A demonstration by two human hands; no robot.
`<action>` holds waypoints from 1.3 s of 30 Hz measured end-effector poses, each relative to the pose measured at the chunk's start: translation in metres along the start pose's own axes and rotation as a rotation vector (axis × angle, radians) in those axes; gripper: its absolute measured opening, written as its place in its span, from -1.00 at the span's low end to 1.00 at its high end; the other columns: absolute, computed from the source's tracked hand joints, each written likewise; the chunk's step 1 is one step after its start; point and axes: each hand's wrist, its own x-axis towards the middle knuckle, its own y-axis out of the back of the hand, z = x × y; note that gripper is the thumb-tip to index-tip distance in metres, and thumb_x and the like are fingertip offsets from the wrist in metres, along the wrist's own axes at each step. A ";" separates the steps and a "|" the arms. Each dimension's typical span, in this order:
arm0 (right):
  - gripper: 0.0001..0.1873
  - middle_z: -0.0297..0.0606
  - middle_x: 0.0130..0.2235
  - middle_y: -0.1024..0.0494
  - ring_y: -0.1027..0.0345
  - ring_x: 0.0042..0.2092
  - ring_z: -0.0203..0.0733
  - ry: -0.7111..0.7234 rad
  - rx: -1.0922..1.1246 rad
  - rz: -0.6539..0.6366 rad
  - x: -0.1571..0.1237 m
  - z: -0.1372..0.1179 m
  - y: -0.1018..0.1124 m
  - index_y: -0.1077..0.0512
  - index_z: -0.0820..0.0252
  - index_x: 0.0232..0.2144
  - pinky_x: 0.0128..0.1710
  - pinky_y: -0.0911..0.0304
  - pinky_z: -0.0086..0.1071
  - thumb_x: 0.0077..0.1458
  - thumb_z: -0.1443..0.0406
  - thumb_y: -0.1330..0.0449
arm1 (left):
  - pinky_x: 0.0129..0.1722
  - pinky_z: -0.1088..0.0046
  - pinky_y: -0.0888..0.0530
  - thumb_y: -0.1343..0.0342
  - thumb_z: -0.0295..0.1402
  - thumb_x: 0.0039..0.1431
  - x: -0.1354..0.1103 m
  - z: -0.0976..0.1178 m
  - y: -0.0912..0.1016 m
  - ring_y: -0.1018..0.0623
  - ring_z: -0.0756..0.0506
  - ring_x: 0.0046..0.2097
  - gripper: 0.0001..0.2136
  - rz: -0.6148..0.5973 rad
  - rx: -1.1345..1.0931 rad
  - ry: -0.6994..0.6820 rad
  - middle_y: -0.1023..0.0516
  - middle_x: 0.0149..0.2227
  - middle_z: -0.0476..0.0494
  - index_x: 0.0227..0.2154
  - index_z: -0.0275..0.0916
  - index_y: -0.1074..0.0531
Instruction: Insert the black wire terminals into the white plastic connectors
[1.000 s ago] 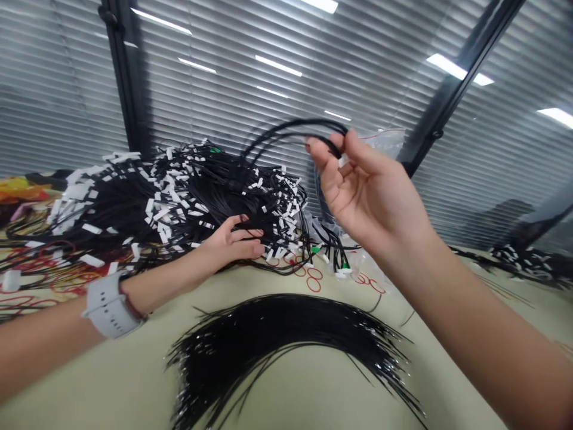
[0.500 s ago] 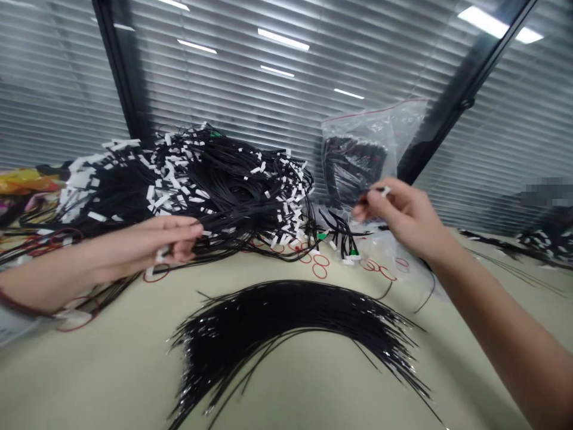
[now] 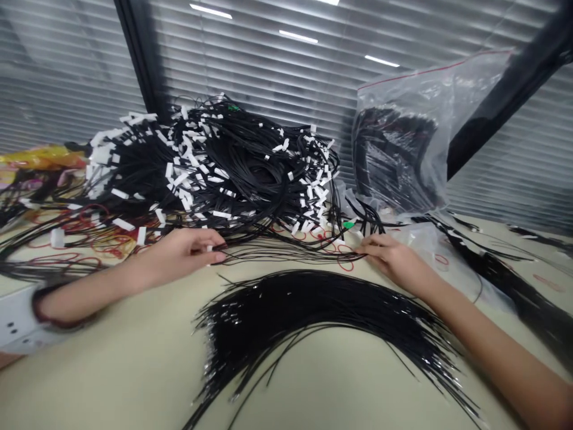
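Several thin black wires (image 3: pixel 286 254) run side by side between my two hands, just above the table. My left hand (image 3: pixel 192 251) pinches their left end, where a small white connector shows at the fingertips. At the other end, the fingers of my right hand (image 3: pixel 385 254) are closed on the wires. Directly in front lies a thick curved bundle of loose black wires (image 3: pixel 313 304) with bare shiny tips at both ends. Behind my hands rises a large heap of black cables (image 3: pixel 250 161) with white connectors.
A clear zip bag (image 3: pixel 403 149) of black wires leans against the blinds at the back right. Red rubber bands (image 3: pixel 344 257) lie on the table (image 3: pixel 349 382). Yellow packaging (image 3: pixel 45 156) sits at far left, and more black wires (image 3: pixel 505 275) stretch along the right.
Both hands have come lower, to the table behind the curved bundle. A set of black wires is now visible stretched between them. The view has shifted a little.
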 end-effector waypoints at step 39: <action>-0.79 -0.34 -0.37 -0.47 -0.32 -0.35 -0.32 0.069 0.548 -0.049 0.039 -0.201 -0.013 -0.37 0.25 -0.36 -0.31 -0.20 -0.42 0.21 0.59 -0.09 | -0.33 0.55 -0.46 -0.19 -0.37 0.10 -0.017 0.000 -0.020 -0.59 -0.01 -0.33 -0.88 -0.229 -0.150 -0.042 -0.64 -0.41 -0.07 -0.31 -0.30 -0.50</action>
